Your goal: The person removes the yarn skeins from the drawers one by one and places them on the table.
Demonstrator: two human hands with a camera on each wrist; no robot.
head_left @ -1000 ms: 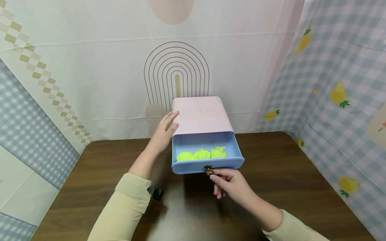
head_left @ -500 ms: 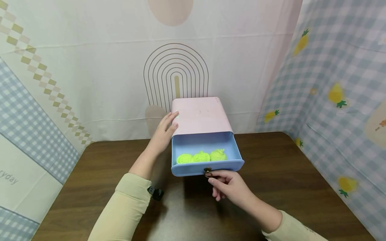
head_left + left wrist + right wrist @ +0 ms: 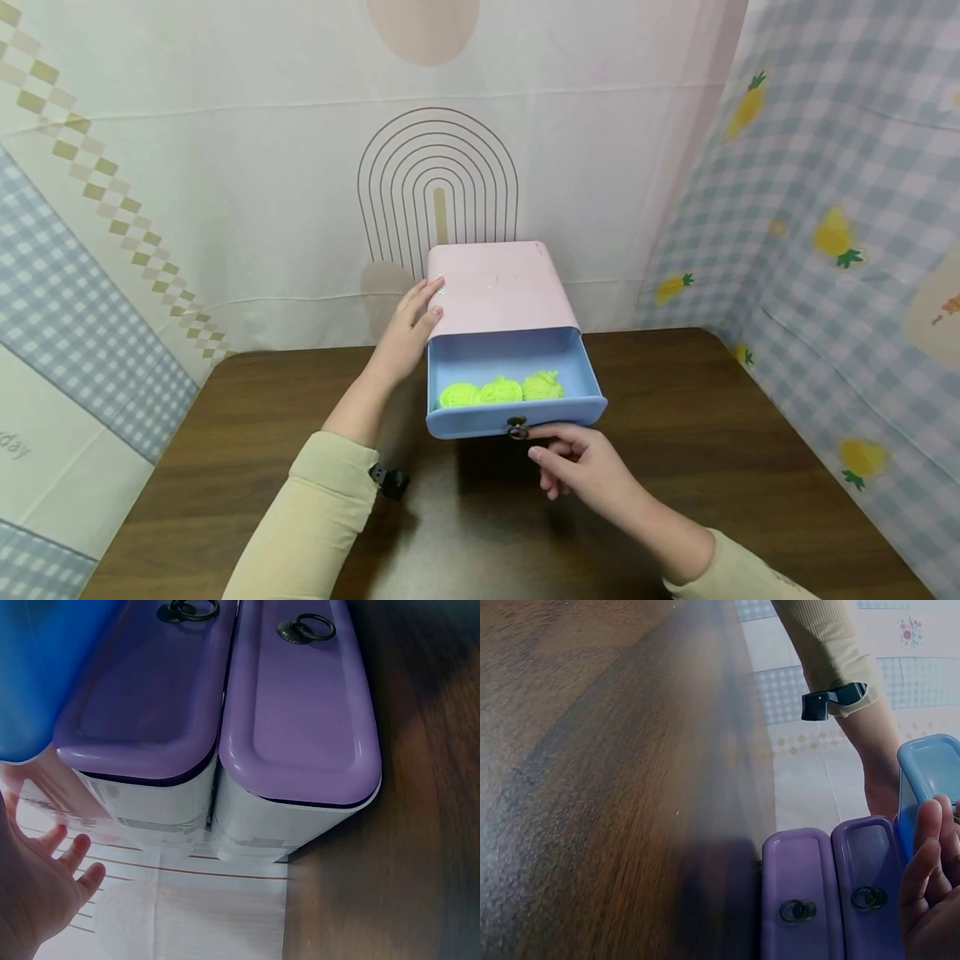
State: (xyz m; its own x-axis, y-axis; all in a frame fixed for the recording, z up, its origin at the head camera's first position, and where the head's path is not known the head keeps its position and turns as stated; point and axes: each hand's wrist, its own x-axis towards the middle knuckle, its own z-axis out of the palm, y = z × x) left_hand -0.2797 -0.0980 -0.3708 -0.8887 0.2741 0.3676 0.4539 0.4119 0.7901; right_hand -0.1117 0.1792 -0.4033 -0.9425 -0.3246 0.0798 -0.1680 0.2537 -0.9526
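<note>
Left hand (image 3: 405,333): unclenched, against box (image 3: 502,287)
Right hand (image 3: 585,464): loose, thumb and index parted, index at ring (image 3: 517,432)
Drawer (image 3: 465,425): out, three balls (image 3: 500,390) inside

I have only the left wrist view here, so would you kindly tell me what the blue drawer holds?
Observer: The head view shows three lime-green balls of yarn side by side near the front of the blue drawer, which is pulled out.
Operator: Thank you; and where is the right hand, please?
Observer: The right hand is in front of that drawer, with one of its fingers at the dark ring pull and its thumb apart from it.
</note>
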